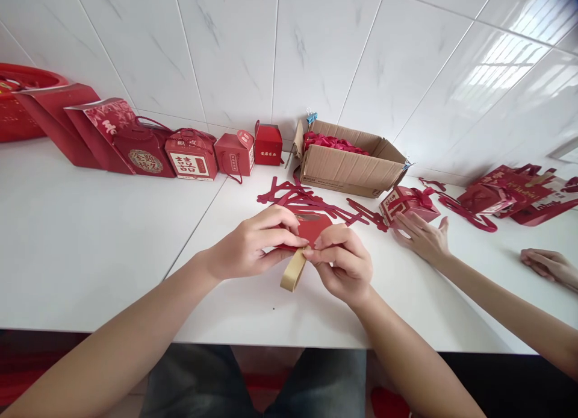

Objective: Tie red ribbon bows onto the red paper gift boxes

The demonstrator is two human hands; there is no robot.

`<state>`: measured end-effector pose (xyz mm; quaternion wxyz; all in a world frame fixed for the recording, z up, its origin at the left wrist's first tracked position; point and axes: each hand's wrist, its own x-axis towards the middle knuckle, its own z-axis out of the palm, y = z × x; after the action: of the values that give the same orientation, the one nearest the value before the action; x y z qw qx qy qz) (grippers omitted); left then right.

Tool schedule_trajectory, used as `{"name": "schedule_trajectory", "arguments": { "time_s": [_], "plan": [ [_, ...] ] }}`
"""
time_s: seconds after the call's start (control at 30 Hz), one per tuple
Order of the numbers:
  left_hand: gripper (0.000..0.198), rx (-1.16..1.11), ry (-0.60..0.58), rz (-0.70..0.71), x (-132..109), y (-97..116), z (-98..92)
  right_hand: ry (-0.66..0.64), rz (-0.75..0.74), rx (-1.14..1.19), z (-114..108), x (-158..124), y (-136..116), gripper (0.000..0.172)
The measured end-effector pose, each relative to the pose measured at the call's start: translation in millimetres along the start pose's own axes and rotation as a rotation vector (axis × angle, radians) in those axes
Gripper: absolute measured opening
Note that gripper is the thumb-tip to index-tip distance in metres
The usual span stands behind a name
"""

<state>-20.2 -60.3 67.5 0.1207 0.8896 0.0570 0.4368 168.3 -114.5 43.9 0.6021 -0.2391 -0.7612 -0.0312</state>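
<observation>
A red paper box (315,225), partly covered by my fingers, is held just above the white table (217,312). From its near edge hangs a loop of gold ribbon (292,274). My left hand (253,240) is closed on the box's left side, its fingertips by the ribbon's upper end. Pinching the ribbon where it meets the box is my right hand (343,261), thumb and fingers together. Just beyond the box lie loose dark-red strips (302,196). How the ribbon is fixed to the box is hidden by my fingertips.
An open cardboard box (347,170) holding red ribbon stands by the wall. Red gift boxes (190,156) line the left back. At right, a co-worker's hand (424,234) touches a bow-tied gift box (410,204); another hand (551,264) rests beyond. Red bags (519,192) stand there.
</observation>
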Motion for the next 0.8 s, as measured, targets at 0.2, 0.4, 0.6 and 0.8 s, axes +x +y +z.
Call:
{"name": "schedule_trajectory", "arguments": {
  "time_s": [0.2,0.4,0.6,0.8],
  "plan": [
    [0.010,0.004,-0.017,-0.017,-1,1,2.8,-0.021,-0.029,-0.036,3,-2,1,0.022],
    [0.013,0.008,0.091,0.007,-1,-2,6.6,0.001,-0.020,-0.046,1,0,1,0.018],
    [0.010,-0.033,0.153,-0.070,-3,-5,9.6,-0.046,-0.006,0.016,1,0,6,0.023],
    [0.015,-0.100,0.205,-0.166,-5,-4,12.3,-0.024,0.113,0.081,3,0,3,0.026]
  ]
}}
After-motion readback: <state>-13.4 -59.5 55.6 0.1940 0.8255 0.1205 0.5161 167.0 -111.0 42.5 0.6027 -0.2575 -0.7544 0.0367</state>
